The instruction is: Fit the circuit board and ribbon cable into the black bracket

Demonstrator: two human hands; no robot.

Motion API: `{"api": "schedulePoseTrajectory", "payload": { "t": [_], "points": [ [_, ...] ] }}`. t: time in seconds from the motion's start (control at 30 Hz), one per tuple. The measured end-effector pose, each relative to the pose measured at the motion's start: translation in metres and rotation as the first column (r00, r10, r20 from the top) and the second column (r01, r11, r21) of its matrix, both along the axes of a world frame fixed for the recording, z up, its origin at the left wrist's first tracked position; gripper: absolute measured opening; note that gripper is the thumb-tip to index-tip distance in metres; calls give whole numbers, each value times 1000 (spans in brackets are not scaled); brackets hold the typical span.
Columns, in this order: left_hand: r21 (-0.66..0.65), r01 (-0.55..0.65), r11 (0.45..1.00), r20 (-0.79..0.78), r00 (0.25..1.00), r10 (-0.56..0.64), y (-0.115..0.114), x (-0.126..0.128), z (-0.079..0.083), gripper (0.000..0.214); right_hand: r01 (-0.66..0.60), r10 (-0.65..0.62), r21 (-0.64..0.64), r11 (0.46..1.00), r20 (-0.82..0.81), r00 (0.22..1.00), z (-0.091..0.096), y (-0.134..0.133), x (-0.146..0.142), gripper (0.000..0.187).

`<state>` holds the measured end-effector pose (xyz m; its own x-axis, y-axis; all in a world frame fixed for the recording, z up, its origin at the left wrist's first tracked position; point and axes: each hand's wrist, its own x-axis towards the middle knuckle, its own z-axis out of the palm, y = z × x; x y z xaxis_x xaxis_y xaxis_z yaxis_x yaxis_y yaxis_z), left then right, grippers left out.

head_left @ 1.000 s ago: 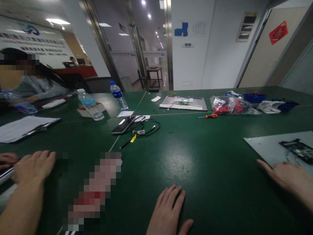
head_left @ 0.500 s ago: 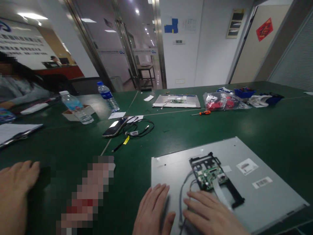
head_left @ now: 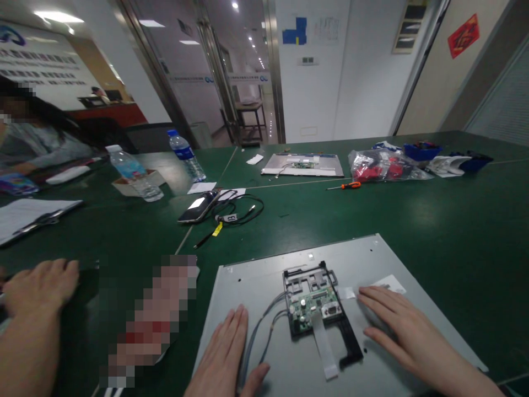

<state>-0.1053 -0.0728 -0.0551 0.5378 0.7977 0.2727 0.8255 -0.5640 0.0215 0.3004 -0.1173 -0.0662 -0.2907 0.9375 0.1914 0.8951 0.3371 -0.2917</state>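
A grey metal display panel (head_left: 256, 275) lies back side up on the table before me. A black bracket (head_left: 351, 344) with a green circuit board (head_left: 314, 303) sits at its middle, with a white ribbon cable (head_left: 324, 347) hanging off the board. My left hand (head_left: 225, 350) rests on the panel's left part, fingers stretched, beside the grey cables (head_left: 258, 336). On the panel's right part lies my right hand (head_left: 407, 328), fingers extended and thumb apart, partly covering a white label (head_left: 390, 284). Neither hand holds anything.
Another person's hand (head_left: 43, 289) reaches in at the left, near a pixelated object (head_left: 165, 309). Beyond are a phone (head_left: 198, 207), a coiled black cable (head_left: 248, 219), bottles (head_left: 185, 154), a second panel (head_left: 322, 165), an orange screwdriver (head_left: 349, 186) and a plastic bag (head_left: 384, 165).
The panel has shifted left and turned slightly. My right hand has moved from beside the cables to the panel's right part, uncovering the ribbon cable. My left hand has moved left with the panel.
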Motion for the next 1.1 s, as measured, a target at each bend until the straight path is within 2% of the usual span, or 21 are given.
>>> {"api": "schedulePoseTrajectory", "payload": {
  "t": [0.2, 0.33, 0.5, 0.6, 0.67, 0.8, 0.9, 1.0, 1.1],
  "points": [
    [-10, -98, 995, -53, 994, 97, 8, -9, -6, 77, -17, 17, -8, 1000, -24, 1000, -9, -3, 0, 67],
    [-30, -109, 994, -44, 993, 108, 13, 0, 10, 78, -21, 22, 15, 1000, -26, 999, -12, 3, -5, 67],
    [-48, 112, 993, 21, 994, -111, 23, 42, 53, 66, -46, 46, 12, 999, -15, 999, -9, 13, -5, 65],
    [-182, 275, 944, 88, 961, -263, 34, 71, 75, 53, -52, 52, -7, 999, -13, 999, -3, 19, -3, 62],
    [-227, 328, 917, 160, 941, -297, 43, 87, 83, 42, -61, 61, -6, 998, -12, 998, 2, 24, -1, 61],
    [-285, 330, 900, 200, 939, -281, 64, 103, 84, 30, -109, 109, 9, 994, 18, 994, 16, 37, 3, 55],
    [-313, 341, 887, 222, 934, -280, 76, 109, 82, 20, -158, 158, -3, 987, 64, 985, 35, 50, -2, 39],
    [-328, 369, 869, 236, 923, -303, 83, 112, 78, 15, -228, 227, 2, 974, 73, 971, 55, 62, -19, 26],
    [-331, 386, 861, 251, 916, -313, 87, 114, 72, 17, -369, 368, 52, 928, 29, 930, 68, 70, -40, 19]
  ]
}}
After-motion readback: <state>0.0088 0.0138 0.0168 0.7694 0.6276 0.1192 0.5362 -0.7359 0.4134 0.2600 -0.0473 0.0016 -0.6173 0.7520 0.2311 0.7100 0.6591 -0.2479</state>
